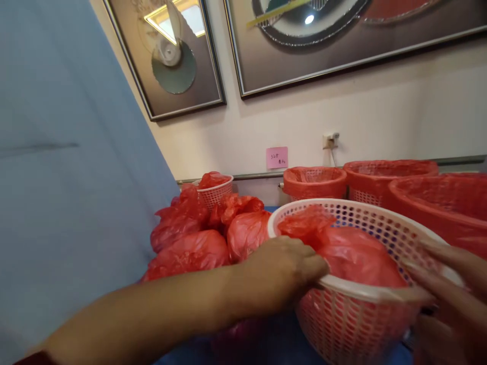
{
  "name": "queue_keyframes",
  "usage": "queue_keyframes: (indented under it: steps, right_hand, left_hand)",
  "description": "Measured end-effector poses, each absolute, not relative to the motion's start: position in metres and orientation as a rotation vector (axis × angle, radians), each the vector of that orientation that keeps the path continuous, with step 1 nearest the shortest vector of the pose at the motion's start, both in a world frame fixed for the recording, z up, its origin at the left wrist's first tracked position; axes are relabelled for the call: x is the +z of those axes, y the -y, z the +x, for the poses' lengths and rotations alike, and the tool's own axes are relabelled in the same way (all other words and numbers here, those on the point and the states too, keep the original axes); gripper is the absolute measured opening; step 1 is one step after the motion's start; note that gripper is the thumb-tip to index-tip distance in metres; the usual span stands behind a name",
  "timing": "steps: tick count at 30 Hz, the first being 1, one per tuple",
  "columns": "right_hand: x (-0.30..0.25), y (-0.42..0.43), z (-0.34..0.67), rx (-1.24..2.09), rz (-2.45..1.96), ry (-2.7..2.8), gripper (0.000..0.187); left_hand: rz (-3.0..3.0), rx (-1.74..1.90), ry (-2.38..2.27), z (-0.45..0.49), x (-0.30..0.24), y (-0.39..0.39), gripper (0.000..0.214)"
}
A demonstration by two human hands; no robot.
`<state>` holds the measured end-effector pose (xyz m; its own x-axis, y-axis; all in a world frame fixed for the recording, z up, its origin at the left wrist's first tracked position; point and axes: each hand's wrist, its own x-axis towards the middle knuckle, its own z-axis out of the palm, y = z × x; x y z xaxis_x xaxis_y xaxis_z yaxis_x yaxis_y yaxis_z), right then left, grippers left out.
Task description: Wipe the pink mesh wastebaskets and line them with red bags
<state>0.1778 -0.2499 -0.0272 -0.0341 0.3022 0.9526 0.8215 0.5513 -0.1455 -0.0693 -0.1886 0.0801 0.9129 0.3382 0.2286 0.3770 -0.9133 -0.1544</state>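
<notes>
A white plastic basket (375, 291) with a perforated wall is tilted toward me at the lower right. Inside it lies a filled, tied-looking red plastic bag (361, 253). My left hand (285, 271) reaches across from the lower left, its fingers closed over the near-left part of the rim. On the right, my right hand (452, 284) grips the rim, with fingers over the inner side and the rest below; motion smears it somewhat. What the bag contains cannot be made out.
Several filled red bags (194, 251) are piled left of the basket, with a smaller white basket (216, 195) behind them. Red-lined baskets (391, 177) stand at the back right. A blue panel (76, 177) borders the left; a pink note (277, 157) and socket (330, 141) are on the wall.
</notes>
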Motion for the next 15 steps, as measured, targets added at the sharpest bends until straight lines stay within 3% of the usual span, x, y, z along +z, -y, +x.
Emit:
queue_keyframes:
  steps: [4, 8, 11, 15]
  right_hand:
    - [-0.019, 0.231, 0.176, -0.577, -1.06, 1.854, 0.031]
    - [-0.031, 0.225, 0.177, -0.557, -1.213, 1.886, 0.042]
    - [-0.038, 0.227, 0.179, -0.504, -1.268, 1.872, 0.046]
    - [-0.038, 0.226, 0.182, -0.431, -1.264, 1.901, 0.049]
  left_hand:
    - [-3.041, -0.487, 0.499, -0.067, 0.074, 0.187, 0.012]
    - [-2.914, -1.159, 0.98, -0.102, 0.058, 0.178, 0.057]
    - [-2.46, -1.339, 1.768, -0.139, 0.001, 0.174, 0.079]
    - [-2.128, -1.112, 2.32, -0.164, -0.102, 0.175, 0.116]
